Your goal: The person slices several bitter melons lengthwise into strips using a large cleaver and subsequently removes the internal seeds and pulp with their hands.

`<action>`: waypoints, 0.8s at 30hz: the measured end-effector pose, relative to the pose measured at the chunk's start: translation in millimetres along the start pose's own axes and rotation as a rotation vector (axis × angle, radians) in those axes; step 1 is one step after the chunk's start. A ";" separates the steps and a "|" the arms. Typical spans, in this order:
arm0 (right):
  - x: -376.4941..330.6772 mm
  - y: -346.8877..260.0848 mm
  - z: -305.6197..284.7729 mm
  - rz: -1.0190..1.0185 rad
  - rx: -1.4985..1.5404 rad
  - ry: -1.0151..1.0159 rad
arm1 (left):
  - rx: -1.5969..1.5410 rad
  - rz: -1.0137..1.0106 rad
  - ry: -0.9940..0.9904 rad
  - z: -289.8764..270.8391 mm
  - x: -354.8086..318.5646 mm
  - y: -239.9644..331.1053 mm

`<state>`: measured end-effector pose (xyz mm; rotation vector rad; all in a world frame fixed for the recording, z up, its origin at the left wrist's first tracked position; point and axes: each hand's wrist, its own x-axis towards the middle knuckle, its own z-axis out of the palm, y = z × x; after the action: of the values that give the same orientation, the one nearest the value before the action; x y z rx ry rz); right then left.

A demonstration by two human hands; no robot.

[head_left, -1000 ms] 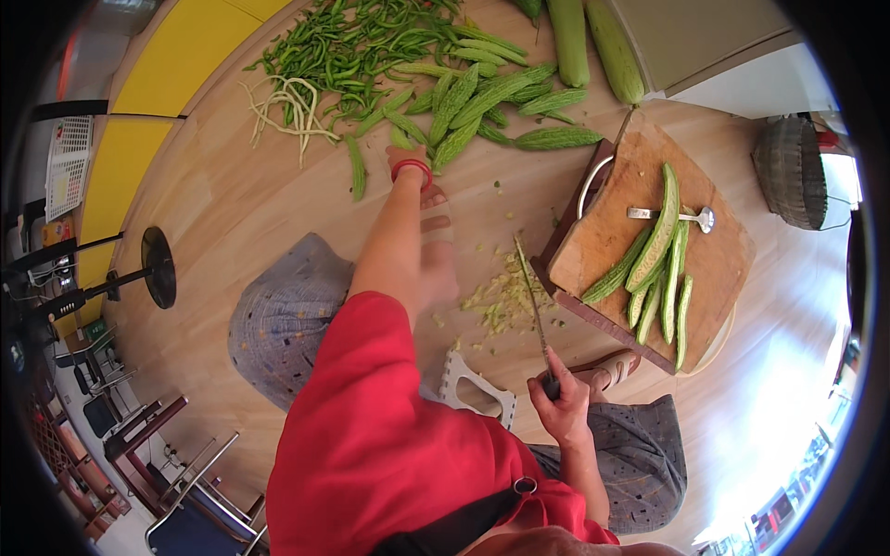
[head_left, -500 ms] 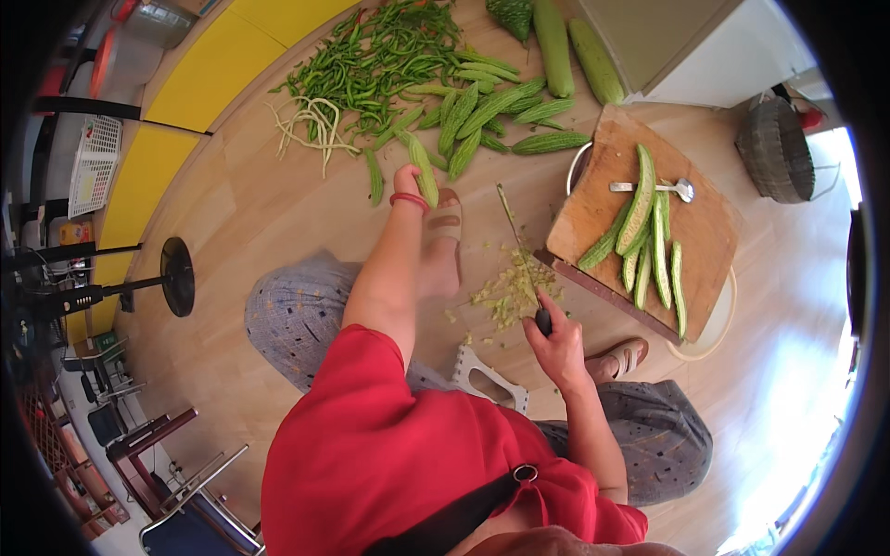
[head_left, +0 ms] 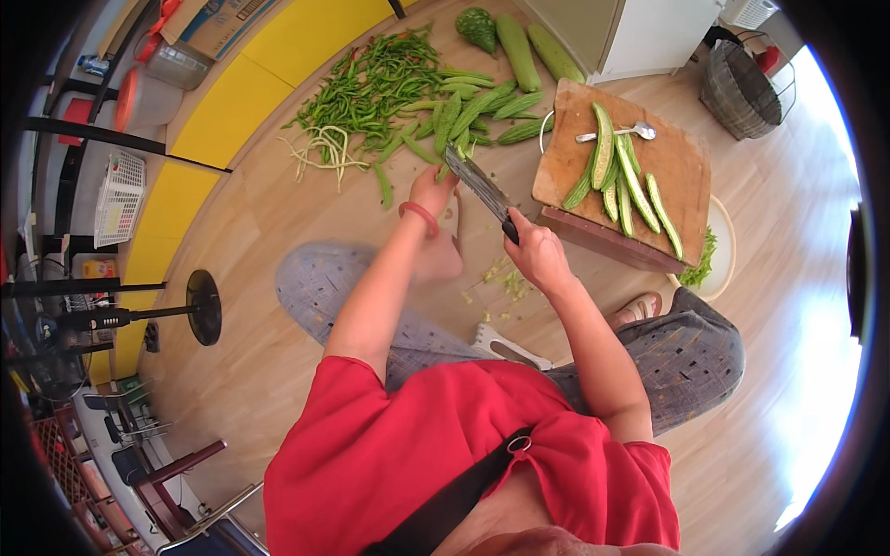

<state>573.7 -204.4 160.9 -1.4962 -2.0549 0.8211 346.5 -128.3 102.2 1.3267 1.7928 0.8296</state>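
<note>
My left hand (head_left: 431,192), with a red band at the wrist, reaches to the near edge of a pile of green gourds (head_left: 464,116) on the wooden floor and closes on the end of one gourd. My right hand (head_left: 536,258) grips the dark handle of a broad knife (head_left: 482,185). Its blade points up and left, and the tip is right beside my left fingers. A wooden cutting board (head_left: 681,171) to the right carries several halved gourds (head_left: 604,148) and a metal spoon (head_left: 619,134).
Green chillies (head_left: 371,79) lie heaped beyond the gourds. Pale green scraps (head_left: 505,278) litter the floor between my knees, near a white tool (head_left: 505,347). A white plate (head_left: 725,246) of scraps sits under the board's edge. A wicker basket (head_left: 742,79), a white cabinet (head_left: 649,37) and a fan stand (head_left: 204,306) surround me.
My right hand has lifted the knife from the scraps by the board and swung it left to my left hand. The left hand has stayed at the gourd pile.
</note>
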 end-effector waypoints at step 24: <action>-26.5 -10.7 -5.7 0.466 0.612 0.000 | -0.873 -0.504 -0.178 22.7 -46.7 44.5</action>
<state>578.2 -231.1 171.8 -1.5982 -1.2680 1.4612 396.2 -160.4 136.5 0.3475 1.2755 0.9898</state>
